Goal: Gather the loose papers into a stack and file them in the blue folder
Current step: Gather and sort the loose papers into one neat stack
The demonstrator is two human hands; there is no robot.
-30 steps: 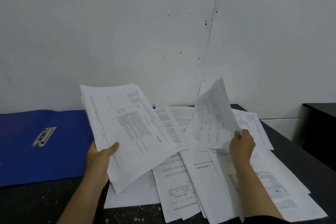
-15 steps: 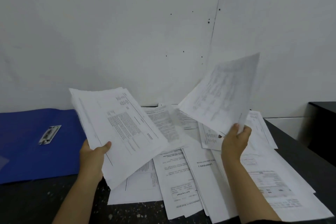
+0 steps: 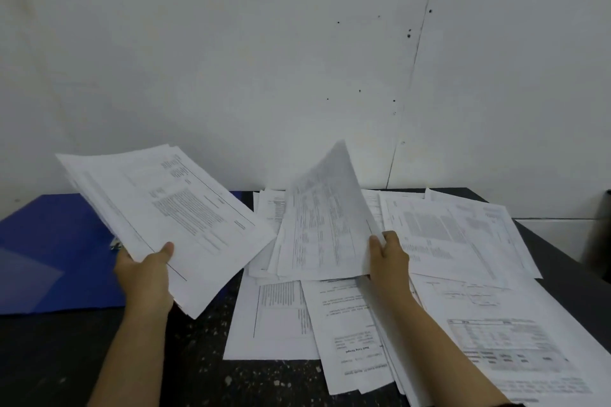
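Loose papers [image 3: 373, 324] cover the table [image 3: 49, 357] beside the blue folder [image 3: 49, 241].

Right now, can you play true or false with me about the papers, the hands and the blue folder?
1. The left hand holds a stack of papers up off the table. True.
2. The right hand is empty. False: it pinches a single sheet that curls upward.
3. The blue folder lies open on the left side of the table. True.
4. All the papers are already in the folder. False: many loose papers lie spread over the table's right side.
5. The folder is red. False: it is blue.
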